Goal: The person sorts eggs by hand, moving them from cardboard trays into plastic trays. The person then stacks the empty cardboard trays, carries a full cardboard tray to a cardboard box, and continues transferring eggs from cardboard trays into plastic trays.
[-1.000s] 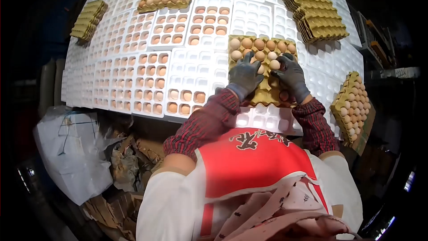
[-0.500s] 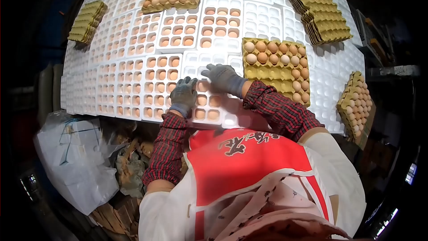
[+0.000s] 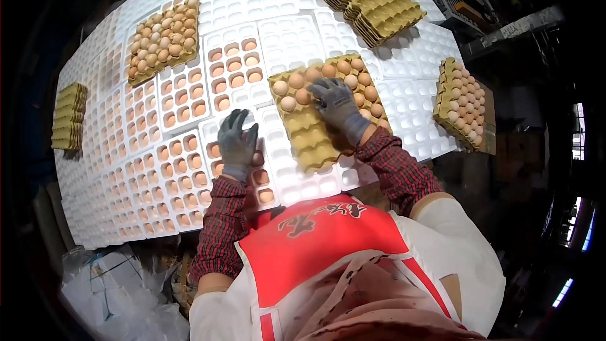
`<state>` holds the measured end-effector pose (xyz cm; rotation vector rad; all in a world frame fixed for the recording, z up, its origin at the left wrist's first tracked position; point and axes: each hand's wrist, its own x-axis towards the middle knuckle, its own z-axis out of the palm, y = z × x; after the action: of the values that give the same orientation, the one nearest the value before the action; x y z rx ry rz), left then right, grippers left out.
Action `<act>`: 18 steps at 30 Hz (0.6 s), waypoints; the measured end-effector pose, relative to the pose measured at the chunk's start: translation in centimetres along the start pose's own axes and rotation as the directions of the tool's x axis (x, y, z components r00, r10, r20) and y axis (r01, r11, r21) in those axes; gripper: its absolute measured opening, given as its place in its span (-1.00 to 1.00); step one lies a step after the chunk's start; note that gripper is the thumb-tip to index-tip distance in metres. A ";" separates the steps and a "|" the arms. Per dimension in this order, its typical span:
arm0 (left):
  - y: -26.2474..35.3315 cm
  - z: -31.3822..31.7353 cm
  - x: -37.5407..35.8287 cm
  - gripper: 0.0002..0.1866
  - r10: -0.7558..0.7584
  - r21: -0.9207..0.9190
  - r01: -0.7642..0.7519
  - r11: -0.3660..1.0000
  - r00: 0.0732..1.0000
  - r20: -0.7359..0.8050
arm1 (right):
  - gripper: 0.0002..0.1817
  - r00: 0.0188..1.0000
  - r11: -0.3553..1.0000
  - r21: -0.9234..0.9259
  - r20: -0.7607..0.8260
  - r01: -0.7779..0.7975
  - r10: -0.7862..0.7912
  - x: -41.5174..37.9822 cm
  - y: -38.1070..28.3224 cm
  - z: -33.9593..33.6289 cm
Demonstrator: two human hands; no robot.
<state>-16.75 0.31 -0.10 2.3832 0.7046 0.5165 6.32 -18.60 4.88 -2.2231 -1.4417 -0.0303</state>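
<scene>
My left hand [image 3: 237,141], in a grey glove, is over a white foam tray that holds brown eggs [image 3: 261,177] in part of its cups. Its thumb and fingers are apart, with no egg visible between them. My right hand [image 3: 336,106], also gloved, reaches over a yellow-green pulp tray [image 3: 310,141]. Its fingers are spread and bent, the tips touching or close to an egg [image 3: 303,95] in the tray's upper rows. The hand hides some cups beneath it. Eggs fill the pulp tray's top and right side, and its lower left cups are bare.
A full pulp tray of eggs [image 3: 165,39] lies on the foam trays at the upper left. Stacked pulp trays stand at the far left [image 3: 68,117] and upper right [image 3: 372,3]. Another egg-filled tray [image 3: 464,104] is at the right edge. Wrapped plastic [image 3: 120,290] lies lower left.
My right hand has moved from the foam tray to the eggs in the pulp tray. My left hand stays over the foam tray, its fingers now more spread. The view has turned and shifted right.
</scene>
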 end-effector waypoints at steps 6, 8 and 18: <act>6.9 6.5 6.0 -0.53 0.093 0.204 -0.132 0.970 0.977 0.192 | -0.70 0.978 0.976 0.207 0.179 0.065 -0.103 1.5 5.8 -0.5; 7.7 4.4 6.3 -0.52 0.046 0.035 -0.052 0.998 0.986 0.159 | -0.68 0.992 0.800 0.587 0.065 -0.127 0.109 1.6 6.9 -0.4; 12.4 7.4 9.0 -0.58 -0.052 0.236 -0.021 0.972 0.953 0.298 | -0.65 0.898 0.997 0.060 0.435 0.043 -0.065 9.2 6.2 -0.4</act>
<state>-1.46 -6.00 3.96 2.5970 0.6748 0.0550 15.82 -12.91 5.43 -2.2395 -1.7099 0.5144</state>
